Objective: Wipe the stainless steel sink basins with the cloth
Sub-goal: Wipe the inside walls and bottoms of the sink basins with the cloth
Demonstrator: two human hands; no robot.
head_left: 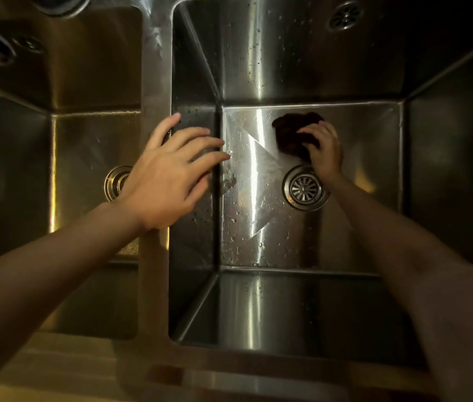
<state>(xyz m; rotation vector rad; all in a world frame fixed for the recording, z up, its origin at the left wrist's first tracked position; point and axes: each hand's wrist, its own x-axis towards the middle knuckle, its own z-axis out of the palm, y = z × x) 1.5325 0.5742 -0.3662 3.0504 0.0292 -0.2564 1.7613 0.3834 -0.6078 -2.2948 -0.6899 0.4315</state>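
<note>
Dark cloth [293,134] is pressed to right basin [360,134] floor by right hand [323,150], fingers curled on it; left hand [168,172] spread open, nothing held.

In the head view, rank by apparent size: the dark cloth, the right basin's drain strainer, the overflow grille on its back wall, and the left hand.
1. left hand, though nearer the camera, so inflated
2. dark cloth and drain strainer: look alike, unranked
3. overflow grille
</note>
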